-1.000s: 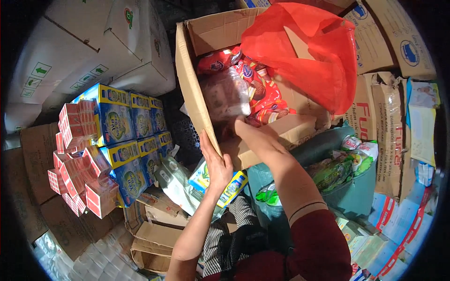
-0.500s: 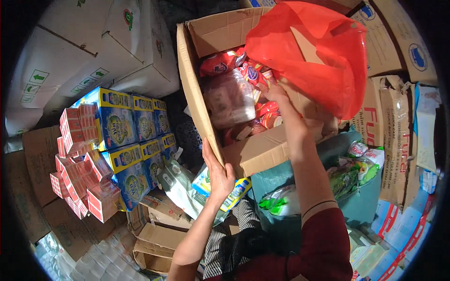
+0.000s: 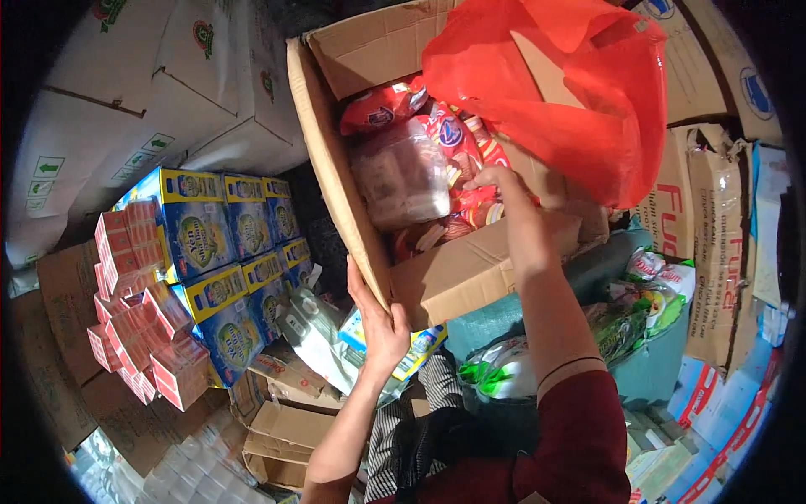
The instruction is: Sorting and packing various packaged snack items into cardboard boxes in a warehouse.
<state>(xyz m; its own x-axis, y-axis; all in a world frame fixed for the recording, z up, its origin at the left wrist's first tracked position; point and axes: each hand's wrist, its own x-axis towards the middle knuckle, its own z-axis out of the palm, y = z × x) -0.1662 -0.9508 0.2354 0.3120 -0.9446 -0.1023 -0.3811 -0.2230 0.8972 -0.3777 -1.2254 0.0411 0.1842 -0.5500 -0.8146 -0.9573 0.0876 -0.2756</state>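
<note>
An open cardboard box [image 3: 453, 286] stands tilted in front of me. My left hand [image 3: 382, 328] grips its near left corner, thumb on one side of the wall and fingers on the other. Inside lie several shiny red packets [image 3: 384, 107] and a clear plastic container [image 3: 401, 178]. My right hand [image 3: 502, 181] reaches over the near wall into the box, with its fingers curled at a red packet [image 3: 477, 202] right of the container. The fingertips are partly hidden. A large red plastic bag [image 3: 579, 101] hangs over the box's far right side.
At left are blue and yellow cartons [image 3: 243, 244] with small red-and-white boxes [image 3: 138, 319] stacked against them. White cartons [image 3: 201, 76] rise behind. Below the box sit a green sack [image 3: 646, 361] with green packets [image 3: 617, 323] on it, and a pale plastic bag [image 3: 315, 328]. Brown cartons [image 3: 705, 244] stand right.
The box and its contents have shifted left and slightly up in view. My right hand has drawn a little nearer within the box; its fingers look more curled. My left hand keeps its hold.
</note>
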